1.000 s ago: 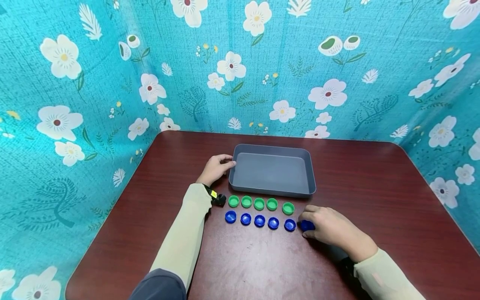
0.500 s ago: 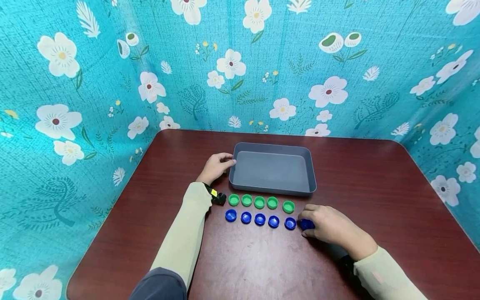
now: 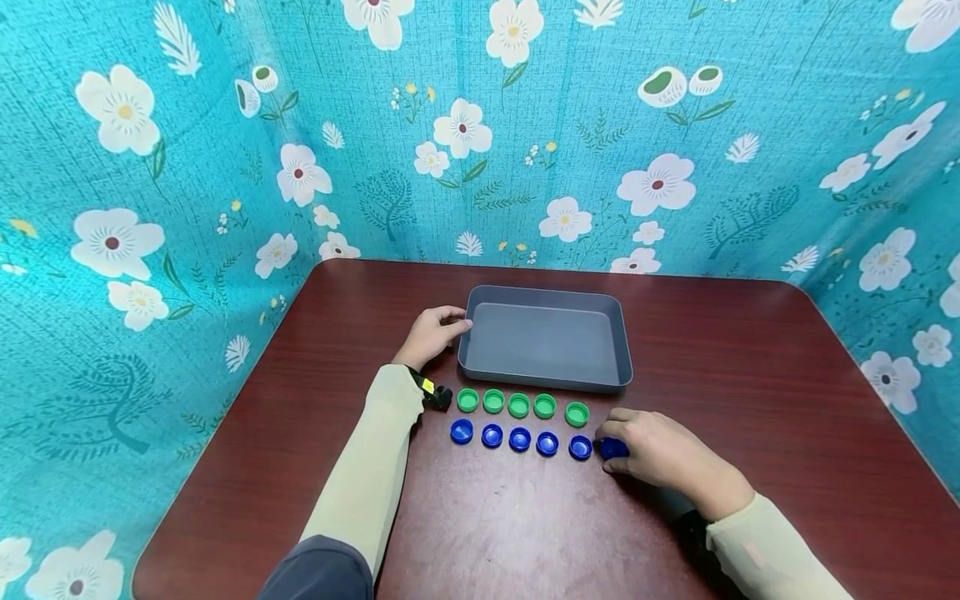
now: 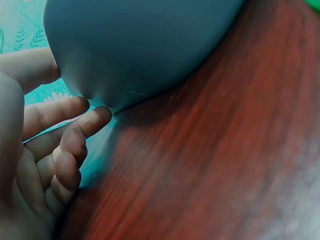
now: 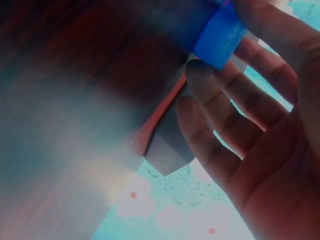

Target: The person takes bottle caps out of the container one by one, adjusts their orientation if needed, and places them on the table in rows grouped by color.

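My left hand (image 3: 431,336) grips the left wall of a dark grey rectangular tray (image 3: 540,337), thumb over the rim. In the left wrist view, its fingertips (image 4: 100,117) touch the tray's outer side (image 4: 145,55) low down. Off to the right, my right hand (image 3: 663,450) holds a blue bottle cap (image 3: 615,449) at the right end of a row of blue caps (image 3: 520,439). The right wrist view has that cap (image 5: 220,37) between thumb and fingers. Behind the blue row lies a row of several green bottle caps (image 3: 518,406), hollow side up.
Everything stands on a dark red-brown wooden table (image 3: 495,533). Both cap rows lie just in front of the tray, and the left wrist camera (image 3: 437,397) sits close to the leftmost green cap. A turquoise flowered curtain (image 3: 510,150) hangs behind the table and along its sides.
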The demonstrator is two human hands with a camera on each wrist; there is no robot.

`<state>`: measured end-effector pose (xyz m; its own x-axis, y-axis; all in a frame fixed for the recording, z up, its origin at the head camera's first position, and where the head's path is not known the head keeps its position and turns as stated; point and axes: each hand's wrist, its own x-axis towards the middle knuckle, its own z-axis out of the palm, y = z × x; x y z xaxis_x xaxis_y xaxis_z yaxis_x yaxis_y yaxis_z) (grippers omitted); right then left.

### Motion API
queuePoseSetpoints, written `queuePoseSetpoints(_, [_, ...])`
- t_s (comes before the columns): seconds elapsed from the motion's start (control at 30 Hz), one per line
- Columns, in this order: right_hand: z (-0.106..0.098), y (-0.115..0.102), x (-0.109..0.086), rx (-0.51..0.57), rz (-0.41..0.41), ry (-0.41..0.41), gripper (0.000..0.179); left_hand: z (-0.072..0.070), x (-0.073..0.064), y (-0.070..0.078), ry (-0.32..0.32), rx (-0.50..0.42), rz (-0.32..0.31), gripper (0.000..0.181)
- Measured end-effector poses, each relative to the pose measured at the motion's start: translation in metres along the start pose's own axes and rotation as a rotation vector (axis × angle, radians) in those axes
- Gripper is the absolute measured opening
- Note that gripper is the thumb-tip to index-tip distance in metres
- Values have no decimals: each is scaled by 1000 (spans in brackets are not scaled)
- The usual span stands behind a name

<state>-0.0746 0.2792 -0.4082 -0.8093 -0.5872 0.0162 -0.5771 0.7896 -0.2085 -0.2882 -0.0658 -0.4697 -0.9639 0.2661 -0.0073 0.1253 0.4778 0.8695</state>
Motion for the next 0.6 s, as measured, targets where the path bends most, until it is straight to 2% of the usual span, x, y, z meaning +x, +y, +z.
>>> queuePoseSetpoints(0.2, [0, 0, -3, -4, -4, 5, 29, 3, 0, 0, 3, -4, -6, 42])
queuePoseSetpoints(0.33, [0, 0, -3, -21, 8, -4, 31, 1, 1, 1, -16, -7, -5, 48])
queuePoseSetpoints(0.47, [-3, -2, 1, -39, 33, 4, 37, -12, 5, 1, -4, -57, -7, 56])
queuePoseSetpoints(0.6, [-8, 0, 7, -35, 54, 41, 40, -34, 4, 3, 27, -13, -29, 52])
